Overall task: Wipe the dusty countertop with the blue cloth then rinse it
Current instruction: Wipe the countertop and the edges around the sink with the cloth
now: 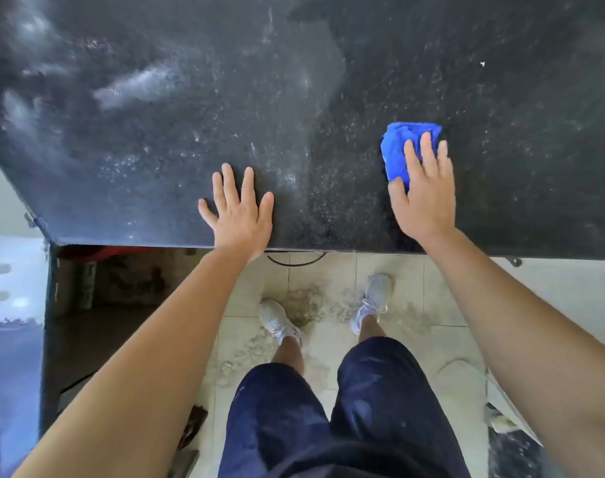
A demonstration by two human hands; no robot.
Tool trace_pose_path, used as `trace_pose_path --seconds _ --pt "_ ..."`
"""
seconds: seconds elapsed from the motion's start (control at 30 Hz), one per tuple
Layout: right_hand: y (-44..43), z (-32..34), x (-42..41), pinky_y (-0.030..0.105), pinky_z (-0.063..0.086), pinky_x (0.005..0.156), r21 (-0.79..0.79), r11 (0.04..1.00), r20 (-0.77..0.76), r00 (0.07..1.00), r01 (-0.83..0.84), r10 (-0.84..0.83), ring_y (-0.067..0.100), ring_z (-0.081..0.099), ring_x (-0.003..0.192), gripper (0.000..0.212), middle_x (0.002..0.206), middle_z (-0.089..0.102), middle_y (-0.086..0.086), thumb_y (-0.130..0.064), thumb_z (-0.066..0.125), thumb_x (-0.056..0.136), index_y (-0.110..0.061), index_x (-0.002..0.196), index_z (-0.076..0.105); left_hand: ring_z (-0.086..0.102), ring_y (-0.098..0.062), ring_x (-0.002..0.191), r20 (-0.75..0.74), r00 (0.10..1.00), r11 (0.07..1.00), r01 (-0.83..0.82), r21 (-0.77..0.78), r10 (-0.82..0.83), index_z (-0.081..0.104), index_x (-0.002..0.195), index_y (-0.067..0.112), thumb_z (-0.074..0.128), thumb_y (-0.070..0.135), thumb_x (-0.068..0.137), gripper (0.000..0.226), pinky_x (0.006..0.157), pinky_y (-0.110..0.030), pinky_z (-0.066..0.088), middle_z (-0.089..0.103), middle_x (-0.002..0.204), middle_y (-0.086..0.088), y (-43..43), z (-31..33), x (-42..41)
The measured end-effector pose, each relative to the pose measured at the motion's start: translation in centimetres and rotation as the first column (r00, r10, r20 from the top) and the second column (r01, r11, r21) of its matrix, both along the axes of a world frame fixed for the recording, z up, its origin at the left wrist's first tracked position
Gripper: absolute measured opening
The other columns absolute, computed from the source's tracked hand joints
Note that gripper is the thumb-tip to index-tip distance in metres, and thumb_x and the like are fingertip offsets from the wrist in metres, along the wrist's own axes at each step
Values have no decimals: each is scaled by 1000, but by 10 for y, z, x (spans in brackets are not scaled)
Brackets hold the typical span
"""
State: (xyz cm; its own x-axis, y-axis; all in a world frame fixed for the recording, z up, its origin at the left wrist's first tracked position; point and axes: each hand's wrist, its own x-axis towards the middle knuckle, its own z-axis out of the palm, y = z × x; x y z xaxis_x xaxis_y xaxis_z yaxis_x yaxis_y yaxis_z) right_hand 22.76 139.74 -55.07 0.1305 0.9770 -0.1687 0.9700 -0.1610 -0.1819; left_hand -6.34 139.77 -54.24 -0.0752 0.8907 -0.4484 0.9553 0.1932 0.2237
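The blue cloth (pixel 402 146) sits on the right part of the dark speckled table (pixel 294 98), a little way in from the near edge. It is a vivid royal blue, soft and fuzzy like microfibre, bunched into a thick wad rather than spread flat. Its far edge and left side show, while the rest is hidden under the fingers.

The right hand (pixel 423 198) lies on top of the cloth with the fingers straight and close together, pressing it down on the table. The thumb rests against the cloth's near left corner. The grip is apart, flat on the cloth and not curled round it.

The left hand (pixel 240 215) is planted palm-down on the bare table just inside the near edge, well apart from the cloth. Its fingers are spread wide, so that grip is apart too and holds nothing.

The table's surface is uneven in tone. The left half carries pale grey dust (pixel 135 86) in smears and streaks, while the stretch around the cloth looks darker, with only fine flecks.

Below the table's edge the person stands on a pale tiled floor (pixel 390 270) in light sneakers (pixel 276 320) and dark blue shorts (pixel 283 419). Gritty debris (pixel 304 301) is scattered between the feet, and a thin dark cable (pixel 297 262) loops just under the table's edge.
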Motion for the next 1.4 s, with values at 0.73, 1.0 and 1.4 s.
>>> trace_pose_path --seconds 0.73,1.0,1.4 --pt "58 0 -117 48 12 120 -1 889 9 889 459 -459 43 12 149 68 164 16 16 -37 27 94 -12 156 25 -17 -28 151 -165 986 993 34 111 -15 -8 157 27 5 56 101 64 118 -63 -5 -16 164 -6 28 -20 -135" --pt "22 -2 -240 52 20 120 36 932 -67 930 -359 361 43 18 148 64 160 29 15 -38 37 92 -11 150 40 -18 -24 151 -165 986 995 13 94 3 -6 157 29 5 53 102 62 118 -61 -5 -16 165 -4 29 -20 -135" --pt "120 -6 -32 47 12 123 -29 975 19 975 220 -220 41 8 151 69 165 12 16 -34 27 93 -10 157 21 -13 -25 151 -164 986 992 3 123 18 -1 158 29 12 56 102 63 118 -61 -4 -11 165 -4 28 -20 -133"
